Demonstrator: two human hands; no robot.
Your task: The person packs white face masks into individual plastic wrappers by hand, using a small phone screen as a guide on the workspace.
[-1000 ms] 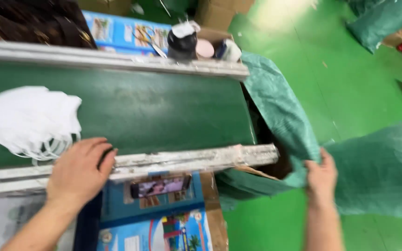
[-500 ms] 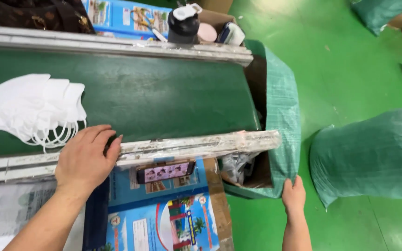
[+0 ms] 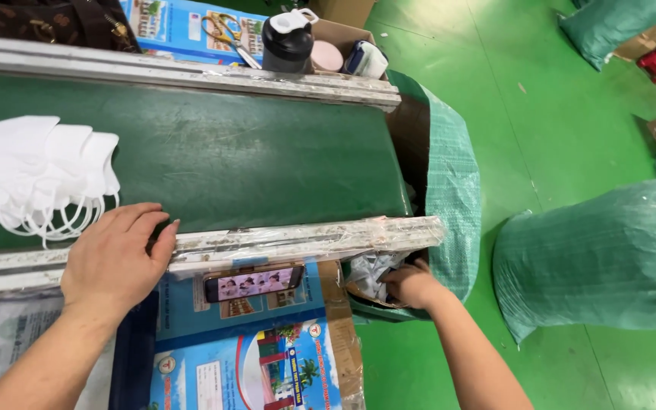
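White fabric face masks with thin ear loops (image 3: 36,178) are lying in an overlapping pile at the left of a dark green conveyor belt (image 3: 244,163). Just beside them, the left hand (image 3: 115,262) is resting flat, fingers spread and holding nothing, on the belt's worn, tape-wrapped metal side rail (image 3: 298,241). Below the rail, a black smartphone with a lit screen (image 3: 254,283) is leaning on a blue printed cardboard box (image 3: 244,357). Across the belt, yellow-handled scissors (image 3: 225,34) and a black shaker bottle with a white lid (image 3: 288,42) are sitting among cartons. At the belt's end, the right hand (image 3: 411,285) is reaching into a green woven plastic sack lining a cardboard box (image 3: 449,197); whether it is gripping anything there cannot be told. Further right, a stuffed green woven sack (image 3: 609,258) is lying on the green floor (image 3: 556,121).
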